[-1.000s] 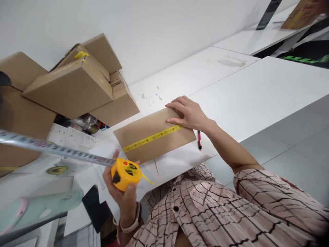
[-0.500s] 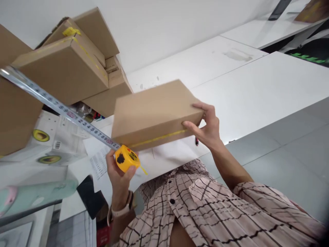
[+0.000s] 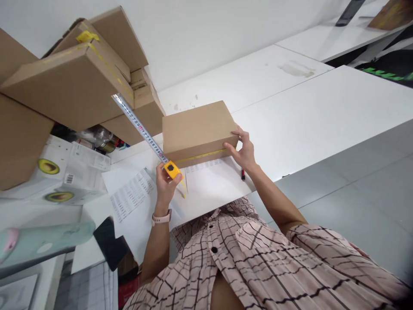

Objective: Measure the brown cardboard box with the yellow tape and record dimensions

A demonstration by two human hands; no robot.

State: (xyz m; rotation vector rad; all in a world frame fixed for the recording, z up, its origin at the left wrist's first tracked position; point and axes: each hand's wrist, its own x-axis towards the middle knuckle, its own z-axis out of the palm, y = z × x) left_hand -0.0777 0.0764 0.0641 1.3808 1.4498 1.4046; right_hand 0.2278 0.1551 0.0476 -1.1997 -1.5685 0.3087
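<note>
My left hand (image 3: 167, 185) is closed around a yellow tape measure (image 3: 173, 169) with its metal blade drawn out toward the upper left. The case is close by the near left corner of a brown cardboard box (image 3: 198, 129); whether they touch I cannot tell. Thumb and fingers of my right hand (image 3: 244, 148) grip the box's right end, thumb on the near side and fingertips at the top edge. Yellow tape runs along the box's near side. Printed sheets of paper (image 3: 134, 193) lie on the white table (image 3: 309, 112), partly under the box.
Larger cardboard boxes (image 3: 64, 82) are stacked at the upper left. White cartons with avocado pictures (image 3: 61, 172), a pale green bottle (image 3: 64, 237) and a black flat item (image 3: 109, 243) are on the left. A small red and black object (image 3: 243, 174) lies near the table's front edge.
The box has gone lower and farther from me, with my right hand still on it. My left hand has moved up and right, bringing the tape measure's extended blade away from the left edge.
</note>
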